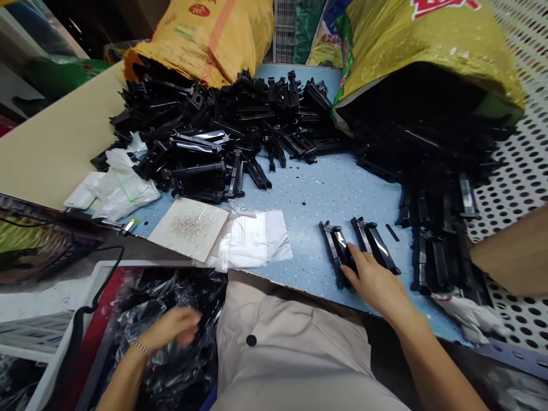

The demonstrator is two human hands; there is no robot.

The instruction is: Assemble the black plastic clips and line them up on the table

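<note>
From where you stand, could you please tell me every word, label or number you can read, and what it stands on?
No text can be read with certainty.
Orange sack: marks in a red oval, too small and blurred.
Yellow sack: large red lettering, cut off by the picture's top edge.
Printed bag between them: small characters, too blurred.

You had two hands in view, one left hand (184, 325) and one right hand (374, 277). By the right lay two black parts (331, 251) and one thin black strip (392, 233). You faced two large sacks, one orange sack (244, 34) and one yellow sack (432, 40), plus one square board (166, 234). The heaped pieces (257, 111) were too many and too tangled to count.
</note>
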